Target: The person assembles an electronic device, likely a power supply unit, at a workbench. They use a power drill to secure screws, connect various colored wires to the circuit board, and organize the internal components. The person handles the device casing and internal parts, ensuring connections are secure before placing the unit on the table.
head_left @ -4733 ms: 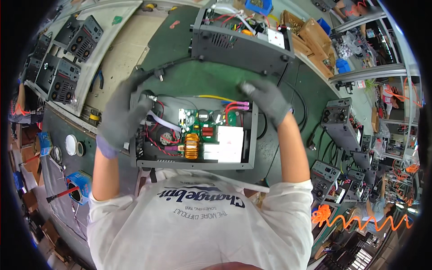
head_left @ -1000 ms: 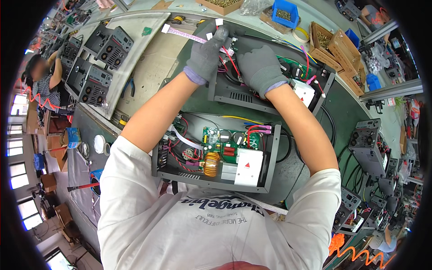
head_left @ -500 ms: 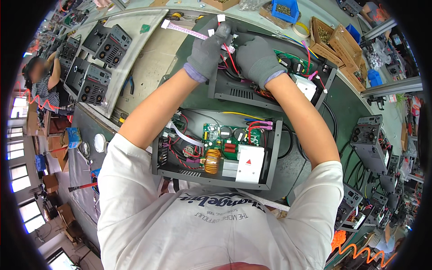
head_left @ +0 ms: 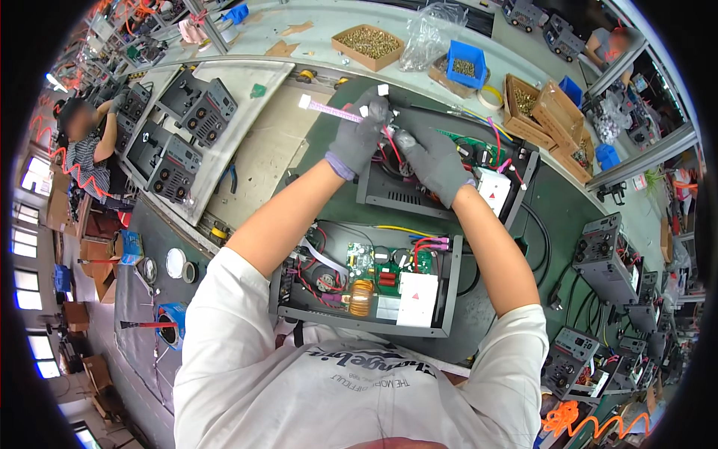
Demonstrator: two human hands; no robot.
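Upper centre of frame: my left hand (head_left: 360, 136) pinches the pink ribbon cable (head_left: 334, 111); likely light, limp; best held by its white connector (head_left: 305, 101); whether my right hand (head_left: 435, 161) grips, I cannot tell.

The gloved left hand (head_left: 357, 144) covers part of the ribbon cable (head_left: 329, 110) it grips; the right hand (head_left: 437, 163) hides some of the far metal case (head_left: 400, 200) — whether its fingertips pinch a wire cannot be told. The co-worker (head_left: 88, 142) at left has a blurred head. Pieces in the cardboard box (head_left: 344, 46) are too small to make out — and the lower edge cuts off the white shirt (head_left: 351, 408).
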